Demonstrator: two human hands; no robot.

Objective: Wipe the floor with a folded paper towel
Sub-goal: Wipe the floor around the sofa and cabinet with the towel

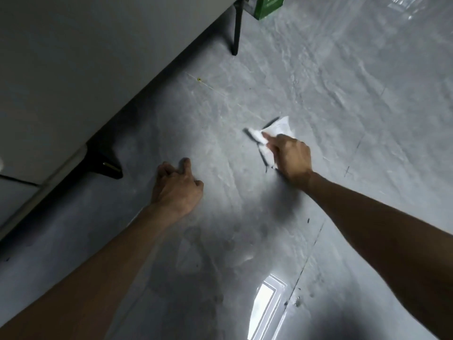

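Observation:
A white folded paper towel [277, 130] lies pressed on the glossy grey tiled floor [343, 82], right of centre. My right hand [290, 155] grips it from the near side, fingers curled over its edge, and covers part of it. My left hand [177, 186] rests on the floor to the left, about a forearm's length from the towel. It props on curled fingertips and holds nothing. Both forearms reach in from the bottom corners.
A pale cabinet or furniture piece [85, 69] fills the upper left, standing on dark legs [236, 30] [105, 163]. A green box [268, 6] sits at the top edge. A bright window reflection [266, 305] shows on the floor near me. Tile joints run diagonally at the right.

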